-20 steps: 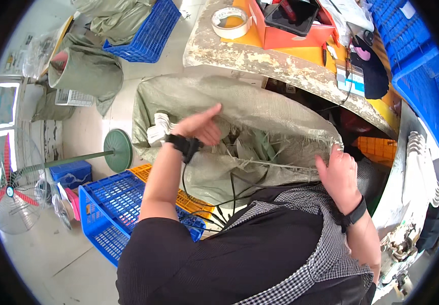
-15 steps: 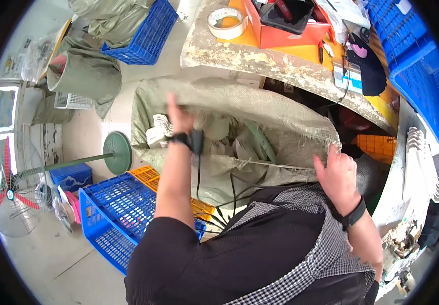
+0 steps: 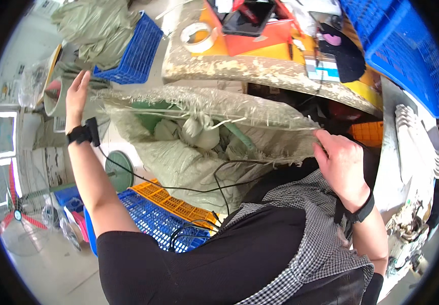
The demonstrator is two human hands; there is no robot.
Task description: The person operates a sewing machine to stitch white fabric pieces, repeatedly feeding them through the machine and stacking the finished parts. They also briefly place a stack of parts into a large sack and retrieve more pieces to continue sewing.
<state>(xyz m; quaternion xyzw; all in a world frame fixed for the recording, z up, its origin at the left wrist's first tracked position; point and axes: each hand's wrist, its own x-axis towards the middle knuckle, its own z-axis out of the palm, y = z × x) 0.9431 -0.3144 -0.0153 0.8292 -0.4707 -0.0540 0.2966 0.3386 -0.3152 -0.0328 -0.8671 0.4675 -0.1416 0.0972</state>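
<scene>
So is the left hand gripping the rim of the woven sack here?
No, the left hand is raised with open fingers beside the sack, while only the right hand grips its frayed rim.

Pale concrete floor [image 3: 41, 264], worn cluttered workbench [image 3: 260, 68], standing fan [image 3: 19, 218], blue crates [image 3: 151, 223]

Tape roll [image 3: 197, 35] on worn table [image 3: 260, 76]; blue crates [image 3: 153, 223], orange crate [image 3: 173, 201], fan [image 3: 19, 216] on floor.

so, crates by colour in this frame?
Blue crates: 3 — one by the sacks, one at upper right, one on the floor
Orange crates: 2 — floor, under the bench
Total: 5
</scene>
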